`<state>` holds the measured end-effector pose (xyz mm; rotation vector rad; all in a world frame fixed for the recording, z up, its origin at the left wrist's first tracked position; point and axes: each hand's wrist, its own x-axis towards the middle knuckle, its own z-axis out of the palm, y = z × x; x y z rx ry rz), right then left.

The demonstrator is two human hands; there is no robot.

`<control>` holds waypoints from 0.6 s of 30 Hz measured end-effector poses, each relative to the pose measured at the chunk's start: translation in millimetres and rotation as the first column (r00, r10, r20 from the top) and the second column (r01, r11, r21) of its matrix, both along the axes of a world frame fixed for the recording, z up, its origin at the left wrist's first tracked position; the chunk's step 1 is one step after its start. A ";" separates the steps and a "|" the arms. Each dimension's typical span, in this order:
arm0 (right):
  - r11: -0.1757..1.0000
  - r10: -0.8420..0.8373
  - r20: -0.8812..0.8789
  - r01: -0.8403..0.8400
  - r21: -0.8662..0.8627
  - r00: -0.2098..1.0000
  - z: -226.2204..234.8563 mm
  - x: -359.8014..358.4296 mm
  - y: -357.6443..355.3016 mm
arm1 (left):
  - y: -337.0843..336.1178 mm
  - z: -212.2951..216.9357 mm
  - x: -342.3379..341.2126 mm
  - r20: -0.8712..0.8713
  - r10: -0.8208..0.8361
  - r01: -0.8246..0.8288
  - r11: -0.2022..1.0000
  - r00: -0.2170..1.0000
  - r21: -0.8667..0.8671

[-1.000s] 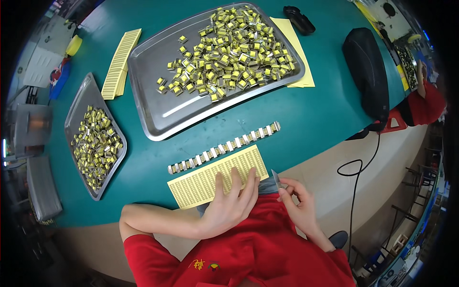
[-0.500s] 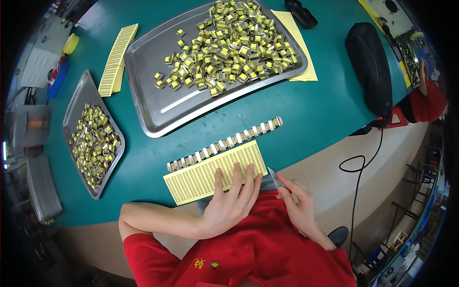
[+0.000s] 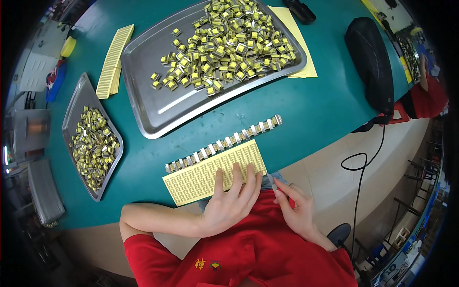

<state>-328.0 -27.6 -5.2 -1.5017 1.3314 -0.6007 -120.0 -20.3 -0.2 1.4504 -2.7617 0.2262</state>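
Two stainless steel trays sit on the teal round-edged table [image 3: 306, 110]: the large oblong tray [image 3: 158, 103] at top centre carries a loose heap of small yellow-and-silver block components [image 3: 229, 40], and the smaller tray [image 3: 79, 112] at the left holds a denser pile of the same parts. Next in size, the pale yellow sheet of tiny printed labels [image 3: 201, 174] lies at the near table edge, with a straight row of silver-capped components [image 3: 224, 142] lined up just beyond its far side. Compared with a second ago, the sheet and the row lie as they did. The left hand [image 3: 232, 198] is flat on the sheet's right half, fingers spread and pressing down, as before. The right hand [image 3: 294, 208] has stayed at the sheet's right corner, thumb and forefinger pinched together on something too small to make out, probably a peeled label. Judging by this, the work is mid-peel, with nothing newly stuck on the row.
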 end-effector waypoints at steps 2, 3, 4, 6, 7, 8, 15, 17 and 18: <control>1.000 -0.005 0.006 0.005 -0.013 1.000 -0.4 1.7 1.6 | 0.4 2.7 0.8 -0.004 0.001 -0.001 1.000 1.000 0.011; 1.000 -0.015 0.014 0.015 -0.013 1.000 -1.9 2.0 2.5 | 0.2 2.6 0.8 -0.005 0.000 0.000 1.000 1.000 0.011; 1.000 -0.025 0.022 0.026 -0.014 0.999 -2.8 2.3 2.9 | 0.1 2.4 0.7 -0.002 -0.002 0.002 1.000 1.000 0.008; 1.000 -0.026 0.023 0.026 -0.010 0.999 -2.8 3.2 2.9 | 0.7 1.6 0.3 0.001 -0.003 0.003 1.000 1.000 0.004; 1.000 -0.026 0.024 0.026 -0.006 0.999 -3.0 3.6 2.7 | 2.0 0.6 -0.2 0.005 0.000 0.000 1.000 1.000 -0.004; 1.000 -0.026 0.024 0.026 -0.006 0.999 -3.2 3.9 2.8 | 3.0 -0.2 -0.7 0.010 0.003 -0.002 1.000 1.000 -0.012; 0.999 -0.031 0.024 0.032 -0.009 0.999 -5.0 6.6 2.9 | 3.9 -1.7 -1.0 0.000 0.000 0.000 1.000 1.000 -0.009; 0.999 -0.023 0.013 0.023 -0.023 1.000 -7.1 7.0 3.1 | 4.4 -2.8 -1.3 0.009 -0.001 0.002 1.000 1.000 -0.016; 0.999 -0.025 0.020 0.026 -0.022 0.999 -8.1 7.2 3.2 | 4.5 -2.3 -1.2 0.009 -0.002 0.002 1.000 1.000 -0.016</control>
